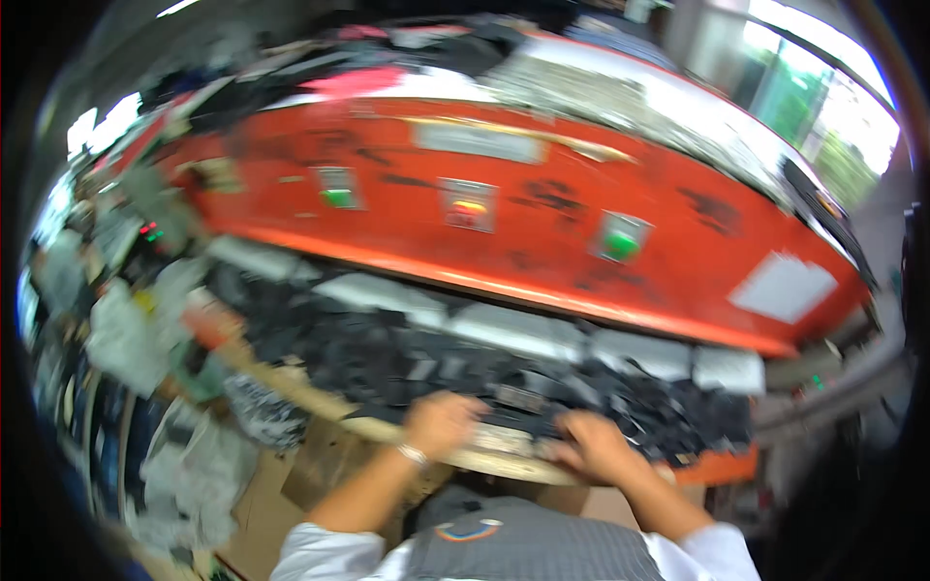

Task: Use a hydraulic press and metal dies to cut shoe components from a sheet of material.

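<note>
My left hand (446,424), a band around its wrist, is at the near edge of a long, narrow work table (373,429). My right hand (593,445) is a short way to the right along the same edge. Both hands look closed, fingers curled in toward each other; blur hides what they grip. Between and just beyond them lie dark cloth pieces (455,376), part of a loose heap along the table. A small greyish patch (520,399) shows on the cloth between the hands, and a pale flat piece (504,441) lies nearer me.
Behind the heap stands a long red-orange machine panel (368,228) with green and red-lit switches and cloth piled on top. White blocks (518,329) line its base. Pale plastic bags (194,465) crowd the left, near cardboard (339,465) below the table.
</note>
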`<state>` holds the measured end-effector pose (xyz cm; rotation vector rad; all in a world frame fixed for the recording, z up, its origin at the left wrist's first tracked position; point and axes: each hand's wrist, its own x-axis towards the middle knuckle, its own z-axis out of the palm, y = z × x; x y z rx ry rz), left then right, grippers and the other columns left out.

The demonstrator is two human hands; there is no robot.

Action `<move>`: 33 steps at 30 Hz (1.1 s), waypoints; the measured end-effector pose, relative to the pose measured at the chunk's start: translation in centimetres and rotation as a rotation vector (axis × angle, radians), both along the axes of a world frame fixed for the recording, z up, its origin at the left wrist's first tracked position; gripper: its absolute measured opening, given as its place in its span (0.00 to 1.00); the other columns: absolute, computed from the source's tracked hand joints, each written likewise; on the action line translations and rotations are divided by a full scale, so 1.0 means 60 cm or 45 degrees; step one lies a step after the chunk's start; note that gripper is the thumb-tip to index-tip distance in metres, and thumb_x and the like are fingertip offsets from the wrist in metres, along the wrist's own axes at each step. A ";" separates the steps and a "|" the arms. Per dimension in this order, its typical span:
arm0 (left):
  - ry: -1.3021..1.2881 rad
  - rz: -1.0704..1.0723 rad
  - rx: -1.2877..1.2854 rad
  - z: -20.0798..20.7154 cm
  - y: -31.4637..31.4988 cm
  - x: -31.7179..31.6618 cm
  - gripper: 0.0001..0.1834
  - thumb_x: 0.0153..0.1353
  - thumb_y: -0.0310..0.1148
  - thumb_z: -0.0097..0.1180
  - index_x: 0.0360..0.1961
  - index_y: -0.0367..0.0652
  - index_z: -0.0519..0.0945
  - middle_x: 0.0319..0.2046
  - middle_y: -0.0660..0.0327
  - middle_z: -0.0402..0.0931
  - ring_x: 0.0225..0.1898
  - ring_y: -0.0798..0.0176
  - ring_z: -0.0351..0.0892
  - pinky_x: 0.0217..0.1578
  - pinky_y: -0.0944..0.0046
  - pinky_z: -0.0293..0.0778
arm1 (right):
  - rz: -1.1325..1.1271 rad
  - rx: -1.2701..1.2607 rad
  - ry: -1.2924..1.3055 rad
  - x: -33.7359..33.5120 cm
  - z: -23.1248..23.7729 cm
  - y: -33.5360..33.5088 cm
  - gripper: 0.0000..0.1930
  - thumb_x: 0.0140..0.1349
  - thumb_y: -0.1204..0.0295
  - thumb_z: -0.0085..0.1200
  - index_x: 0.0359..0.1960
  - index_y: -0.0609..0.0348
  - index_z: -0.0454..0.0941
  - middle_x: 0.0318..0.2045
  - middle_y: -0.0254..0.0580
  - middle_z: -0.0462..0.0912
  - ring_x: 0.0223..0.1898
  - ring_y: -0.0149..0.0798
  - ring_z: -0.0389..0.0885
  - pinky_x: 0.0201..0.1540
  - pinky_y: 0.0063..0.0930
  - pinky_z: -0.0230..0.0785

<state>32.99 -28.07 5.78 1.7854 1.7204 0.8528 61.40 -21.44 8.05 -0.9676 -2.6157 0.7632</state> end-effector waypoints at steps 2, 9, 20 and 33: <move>-0.104 -0.266 0.002 -0.089 -0.022 0.102 0.15 0.56 0.33 0.55 0.44 0.43 0.82 0.43 0.53 0.80 0.46 0.51 0.78 0.49 0.54 0.74 | 0.137 0.090 -0.059 0.060 -0.019 -0.036 0.24 0.50 0.58 0.65 0.42 0.63 0.76 0.35 0.52 0.79 0.37 0.57 0.77 0.43 0.44 0.71; 0.227 -0.138 0.145 -0.084 0.039 0.230 0.11 0.56 0.40 0.53 0.27 0.45 0.81 0.31 0.61 0.76 0.40 0.55 0.77 0.41 0.55 0.74 | -0.324 0.332 -0.204 0.120 -0.088 -0.041 0.27 0.29 0.72 0.73 0.37 0.61 0.77 0.36 0.52 0.75 0.41 0.54 0.73 0.43 0.43 0.69; 0.212 -0.036 0.314 -0.095 0.009 0.282 0.12 0.52 0.40 0.54 0.18 0.45 0.76 0.24 0.63 0.74 0.33 0.59 0.76 0.32 0.60 0.75 | -0.065 -0.510 -0.572 0.181 0.039 0.035 0.24 0.52 0.61 0.67 0.50 0.54 0.78 0.44 0.61 0.80 0.50 0.49 0.79 0.53 0.38 0.69; 0.168 -0.142 0.002 -0.082 -0.083 0.260 0.11 0.56 0.46 0.56 0.24 0.53 0.81 0.31 0.68 0.77 0.40 0.61 0.77 0.39 0.59 0.75 | -0.353 0.368 -0.412 0.289 -0.004 0.420 0.54 0.21 0.60 0.77 0.60 0.52 0.68 0.63 0.60 0.60 0.64 0.59 0.58 0.65 0.46 0.56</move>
